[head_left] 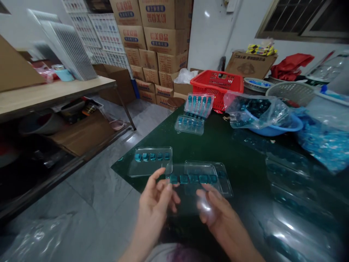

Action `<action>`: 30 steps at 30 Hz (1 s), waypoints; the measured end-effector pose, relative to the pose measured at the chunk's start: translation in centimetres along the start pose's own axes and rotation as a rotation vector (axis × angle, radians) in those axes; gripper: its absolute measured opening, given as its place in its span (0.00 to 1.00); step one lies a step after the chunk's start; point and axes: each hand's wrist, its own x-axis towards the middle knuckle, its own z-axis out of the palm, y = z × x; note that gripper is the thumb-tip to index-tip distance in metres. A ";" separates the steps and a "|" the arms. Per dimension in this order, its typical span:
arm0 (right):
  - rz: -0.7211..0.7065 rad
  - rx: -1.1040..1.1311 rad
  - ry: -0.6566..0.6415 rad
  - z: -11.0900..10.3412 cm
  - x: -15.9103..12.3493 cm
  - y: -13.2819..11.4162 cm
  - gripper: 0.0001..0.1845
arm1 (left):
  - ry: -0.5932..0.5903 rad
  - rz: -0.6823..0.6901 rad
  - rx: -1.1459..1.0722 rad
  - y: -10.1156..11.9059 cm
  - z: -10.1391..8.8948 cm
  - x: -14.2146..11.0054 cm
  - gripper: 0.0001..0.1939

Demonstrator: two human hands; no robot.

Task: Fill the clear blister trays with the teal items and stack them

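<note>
A clear plastic tray (195,169) with a row of several teal cube-like pieces (183,179) is raised a little over the table in front of me. My left hand (159,196) grips its left edge between thumb and fingers. At the lower right edge, my right hand (214,207) curls its fingers against the plastic; glare and motion blur cover part of them. Behind the held tray lies another clear tray (225,187), partly covered by it. To the left, a clear tray (152,168) with a similar teal row rests on the table.
The dark green table (160,136) bears filled trays (189,124) at its far corner. A red basket (218,82), a blue basin (286,127) with a plastic bag and a bag of blue wrapped pieces (324,142) stand at right. More clear plastic trays (302,203) lie near right.
</note>
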 end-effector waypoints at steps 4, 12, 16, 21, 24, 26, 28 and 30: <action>-0.078 -0.074 0.005 -0.3 -0.3 -0.1 0.13 | 0.045 0.107 0.213 0.3 -0.9 0.6 0.15; -0.137 -0.141 -0.025 -0.5 -0.3 -0.4 0.15 | -0.108 0.210 0.556 1.3 -2.0 1.6 0.14; -0.152 -0.164 -0.037 -0.4 -0.4 -0.5 0.15 | -0.144 0.320 0.711 1.9 -1.9 2.6 0.11; -0.148 -0.170 -0.053 -0.4 -0.3 -0.5 0.14 | -0.234 0.379 0.855 1.9 -2.3 3.7 0.09; -0.151 -0.167 -0.051 -0.4 -0.2 -0.3 0.14 | -0.240 0.344 0.850 1.5 -2.0 4.1 0.09; -0.154 -0.160 -0.027 -0.5 0.0 -0.3 0.15 | -0.241 0.331 0.829 1.5 -1.8 4.2 0.08; -0.155 -0.153 0.010 -0.6 0.2 -0.3 0.15 | -0.228 0.324 0.739 1.9 -1.9 4.2 0.06; -0.155 -0.152 0.035 -0.7 0.2 -0.5 0.16 | -0.180 0.295 0.575 2.6 -2.9 4.2 0.04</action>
